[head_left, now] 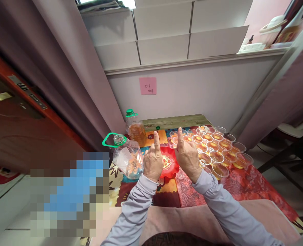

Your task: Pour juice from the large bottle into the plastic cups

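Note:
Both hands are raised over the table with index fingers pointing up and the other fingers curled in. My left hand (153,160) holds nothing and is beside a large clear plastic jug (129,159), which is uncapped and has a green handle. My right hand (188,157) is also without an object, just left of the rows of clear cups (216,156) with amber liquid. Between and behind the hands is a red scalloped plate (172,163), partly covered by them. A second jug (136,131), green-capped and part full of amber liquid, stands behind the first.
A small green cap (158,127) lies near the table's back edge. Red plastic sheeting (233,186) is under the cups. A pink cloth (172,215) covers the near edge. A pink note (147,86) is on the wall, and a wooden door (26,136) is at left.

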`<state>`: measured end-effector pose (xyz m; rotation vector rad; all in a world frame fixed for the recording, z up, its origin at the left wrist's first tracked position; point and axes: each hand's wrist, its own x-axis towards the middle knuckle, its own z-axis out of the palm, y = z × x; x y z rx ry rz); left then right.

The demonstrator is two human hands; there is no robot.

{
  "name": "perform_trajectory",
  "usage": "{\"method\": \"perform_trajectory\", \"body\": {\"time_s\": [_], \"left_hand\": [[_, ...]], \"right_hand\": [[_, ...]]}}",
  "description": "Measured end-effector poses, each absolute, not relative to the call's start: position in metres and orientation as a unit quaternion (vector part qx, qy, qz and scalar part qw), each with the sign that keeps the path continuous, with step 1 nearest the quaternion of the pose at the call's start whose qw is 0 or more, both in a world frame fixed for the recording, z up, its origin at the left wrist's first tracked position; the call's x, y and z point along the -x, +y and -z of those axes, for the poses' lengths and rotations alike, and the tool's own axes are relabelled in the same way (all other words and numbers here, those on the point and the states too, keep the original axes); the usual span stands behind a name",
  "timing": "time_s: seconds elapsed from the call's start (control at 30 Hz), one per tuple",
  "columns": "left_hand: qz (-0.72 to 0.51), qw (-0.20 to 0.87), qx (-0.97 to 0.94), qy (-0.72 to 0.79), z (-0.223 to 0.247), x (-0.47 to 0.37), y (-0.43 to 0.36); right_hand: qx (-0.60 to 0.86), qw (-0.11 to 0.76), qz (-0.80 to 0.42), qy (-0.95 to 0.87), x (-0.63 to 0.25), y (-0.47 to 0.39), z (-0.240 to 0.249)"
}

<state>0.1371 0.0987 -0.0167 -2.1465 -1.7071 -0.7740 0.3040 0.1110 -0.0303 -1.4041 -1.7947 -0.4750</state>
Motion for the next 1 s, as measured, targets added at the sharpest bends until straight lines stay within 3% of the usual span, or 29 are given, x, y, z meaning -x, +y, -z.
{"method": "perform_trajectory", "body": {"time_s": [0.37,0.57,0.77,0.9,1.0], "left_hand": [[0.271,0.158,0.748,-0.585,0.016,-0.134,0.096],[0.339,0.178,0.754,-0.534,0.019,-0.134,0.095],[0.439,0.197,0.778,-0.404,0.048,-0.105,0.050],[0.510,0.228,0.659,-0.504,0.083,-0.059,0.020],[0.562,0.150,0.565,-0.584,0.105,-0.029,0.016]], "right_hand": [[0.555,0.380,0.208,-0.710,-0.307,0.110,0.033],[0.536,0.400,0.168,-0.725,-0.306,0.103,0.026],[0.457,0.413,-0.040,-0.787,-0.302,0.042,0.072],[0.492,0.303,-0.212,-0.788,-0.305,-0.011,0.132],[0.515,0.251,-0.341,-0.745,-0.308,-0.033,0.158]]}}
